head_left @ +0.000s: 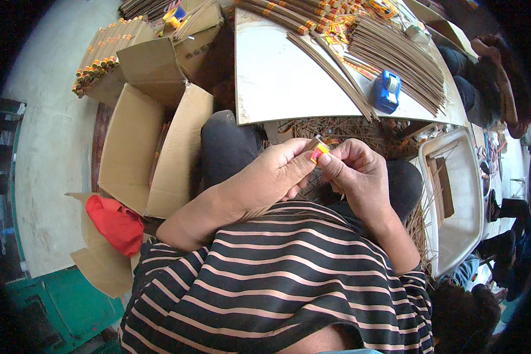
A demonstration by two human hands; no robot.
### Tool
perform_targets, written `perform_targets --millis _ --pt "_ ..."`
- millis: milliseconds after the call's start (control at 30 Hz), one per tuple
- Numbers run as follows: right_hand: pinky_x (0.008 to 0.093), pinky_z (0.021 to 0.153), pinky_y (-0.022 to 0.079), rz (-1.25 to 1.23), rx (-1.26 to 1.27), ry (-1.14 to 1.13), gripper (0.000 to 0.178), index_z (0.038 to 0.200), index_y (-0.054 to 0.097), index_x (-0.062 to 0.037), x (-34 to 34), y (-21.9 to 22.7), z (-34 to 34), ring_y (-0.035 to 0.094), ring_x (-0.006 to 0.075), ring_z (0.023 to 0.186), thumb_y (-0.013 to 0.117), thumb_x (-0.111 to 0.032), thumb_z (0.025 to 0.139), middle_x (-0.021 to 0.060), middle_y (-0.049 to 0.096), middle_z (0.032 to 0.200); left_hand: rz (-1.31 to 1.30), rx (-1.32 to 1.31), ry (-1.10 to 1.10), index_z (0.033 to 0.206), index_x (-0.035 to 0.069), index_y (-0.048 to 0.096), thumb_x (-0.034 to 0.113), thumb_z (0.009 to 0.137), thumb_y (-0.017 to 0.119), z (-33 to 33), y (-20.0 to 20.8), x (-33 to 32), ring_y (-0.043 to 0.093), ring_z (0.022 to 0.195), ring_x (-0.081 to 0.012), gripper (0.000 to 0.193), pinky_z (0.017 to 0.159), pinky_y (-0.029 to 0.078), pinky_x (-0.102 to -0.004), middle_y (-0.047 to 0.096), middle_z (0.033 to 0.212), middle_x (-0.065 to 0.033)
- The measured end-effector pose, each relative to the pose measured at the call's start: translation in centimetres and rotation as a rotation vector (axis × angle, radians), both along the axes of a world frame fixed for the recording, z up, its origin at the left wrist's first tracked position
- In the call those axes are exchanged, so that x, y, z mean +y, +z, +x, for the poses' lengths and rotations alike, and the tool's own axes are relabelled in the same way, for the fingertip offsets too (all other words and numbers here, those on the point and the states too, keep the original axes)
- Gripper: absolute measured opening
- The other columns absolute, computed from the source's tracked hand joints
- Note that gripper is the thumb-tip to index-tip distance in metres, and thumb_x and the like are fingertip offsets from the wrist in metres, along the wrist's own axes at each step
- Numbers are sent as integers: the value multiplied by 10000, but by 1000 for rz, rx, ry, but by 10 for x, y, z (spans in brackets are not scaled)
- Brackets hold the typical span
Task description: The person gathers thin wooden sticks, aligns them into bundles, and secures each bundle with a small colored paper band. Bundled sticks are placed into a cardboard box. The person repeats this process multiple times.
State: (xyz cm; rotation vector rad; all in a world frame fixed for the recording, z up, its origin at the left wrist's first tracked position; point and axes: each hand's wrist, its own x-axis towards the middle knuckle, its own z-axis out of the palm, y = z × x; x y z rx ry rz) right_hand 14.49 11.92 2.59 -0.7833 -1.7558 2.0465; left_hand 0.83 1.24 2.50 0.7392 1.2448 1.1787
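Just beyond the striped shirt (277,253), the left hand (287,167) clasps a slim bundle of brown sticks (312,143); close against it, the right hand (358,171) pinches a red-and-yellow paper label (320,151) near one end. I'd keep everything squeezed tight, smoothing the paper evenly.

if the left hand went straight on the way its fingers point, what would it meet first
Most likely the right hand, just beyond the yellow-and-red label that the left hand is already at, though depth between them is unclear.
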Motion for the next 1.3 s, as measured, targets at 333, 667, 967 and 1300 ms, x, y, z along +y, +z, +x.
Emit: perform_targets --millis 333,667,967,1300 --pt "170 487 404 94 -106 2 200 736 567 -12 0 7 -4 478 30 571 665 -166 818 -5 571 651 31 27 -61 1125 29 441 367 965 330 -4 -9 -5 403 575 -41 390 501 338 -159 465 726 2" --pt "150 416 332 253 -89 10 211 729 554 -39 0 -3 -5 439 13 485 664 -194 820 -13 549 596 80 35 -28 1057 24 481 433 954 306 -1 -11 -7 412 553 -37 456 487 351 -133 460 670 -7" --pt "146 407 322 203 -141 32 219 718 551 -39 1 2 -2 438 9 477 676 -195 809 -16 545 587 35 34 6 1039 11 493 388 964 316 3 -9 -6 413 531 -40 423 467 351 -149 460 644 -2" --pt "195 474 405 271 -172 51 252 709 585 -12 8 1 7 481 47 546 709 -223 773 4 559 606 22 -24 -2 928 37 484 341 978 292 6 -4 -4 395 507 -41 363 459 339 -150 453 633 0"
